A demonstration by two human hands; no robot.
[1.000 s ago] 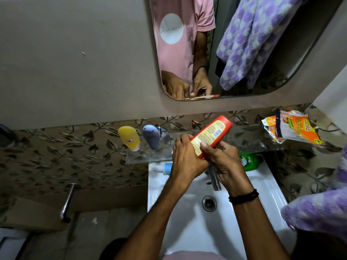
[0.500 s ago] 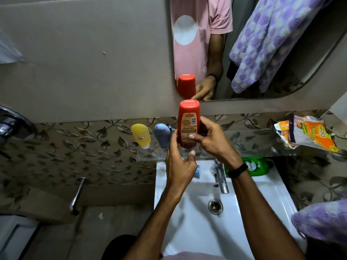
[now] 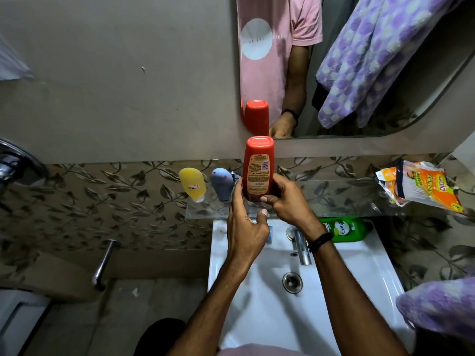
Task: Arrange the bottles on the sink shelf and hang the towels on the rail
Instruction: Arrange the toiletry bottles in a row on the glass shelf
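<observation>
Over the front of the glass shelf (image 3: 334, 199), the left hand (image 3: 244, 227) rests loose fingers on, and the right hand (image 3: 286, 205) has its grip clamped round, the foot of the upright red bottle (image 3: 258, 170): stiff, slick plastic, likely top-heavy, best held mid-body.

Four bottles (image 3: 258, 173), one purple towel (image 3: 437, 309), one packet (image 3: 424, 187).
</observation>
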